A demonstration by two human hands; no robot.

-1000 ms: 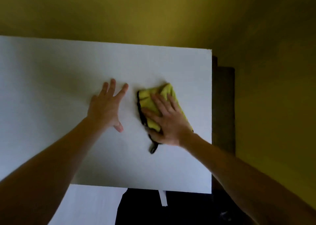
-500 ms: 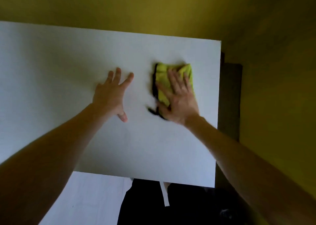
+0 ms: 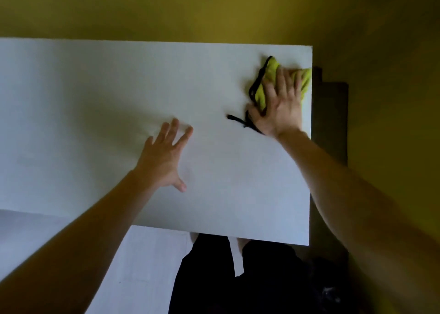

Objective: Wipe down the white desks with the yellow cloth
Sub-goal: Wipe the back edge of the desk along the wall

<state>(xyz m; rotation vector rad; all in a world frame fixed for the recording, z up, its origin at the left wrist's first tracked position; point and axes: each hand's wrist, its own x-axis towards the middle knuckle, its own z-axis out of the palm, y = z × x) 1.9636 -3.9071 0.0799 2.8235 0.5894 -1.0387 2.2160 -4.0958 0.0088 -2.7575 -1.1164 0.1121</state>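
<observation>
Wiping in progress: right hand (image 3: pixel 279 106) lies flat, fingers straight and spread, pressing the yellow cloth (image 3: pixel 260 94) onto the white desk (image 3: pixel 95 94) at its far right corner, with the cloth's edge at the desk's right rim. Left hand (image 3: pixel 162 158) is flat mid-desk, fingers splayed, holding nothing. Partway at best: no wiped area is tellable, and the left stretch and the nearer white desk (image 3: pixel 147 266) probably remain

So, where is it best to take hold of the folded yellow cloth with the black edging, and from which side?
Probably its black-trimmed left edge, approached from the left and above. The yellow cloth lies flat on the white desk; the right hand covers its middle and right part, while that edge is bare and slightly bunched, easy to pinch.
</observation>
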